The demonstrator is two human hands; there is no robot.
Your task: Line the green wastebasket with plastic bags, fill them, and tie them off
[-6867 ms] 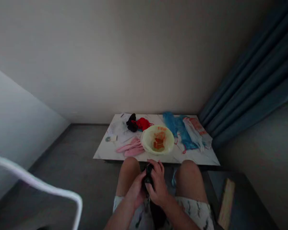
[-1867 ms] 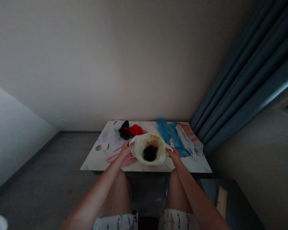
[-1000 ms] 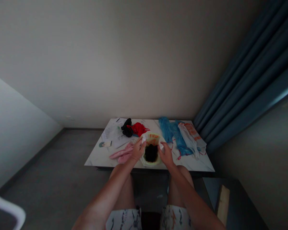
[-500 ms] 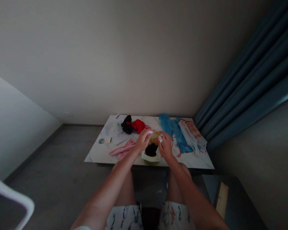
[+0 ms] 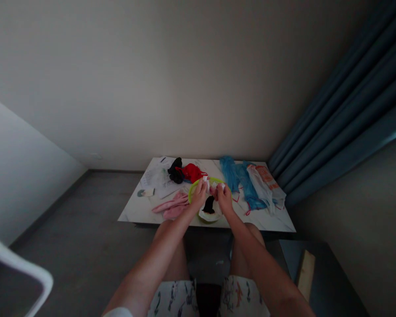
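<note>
A lime-green basket stands near the front edge of the low table, holding a black cloth and a white lining. Over the basket, my left hand is closed on a thin, white, crumpled plastic bag. My right hand pinches another part of the white material, close beside the left. Its middle is partly hidden by my fingers. Left of the basket lies a pink cloth. Behind, a red garment touches a black bundle.
Blue plastic bags and a white-and-orange bag lie on the right of the marble-patterned table. A clear bag and a small card are at left. A dark surface at lower right carries a wooden piece.
My hands have come closer together over the basket, and the translucent material stretched between them has bunched up. More of the green basket rim shows.
</note>
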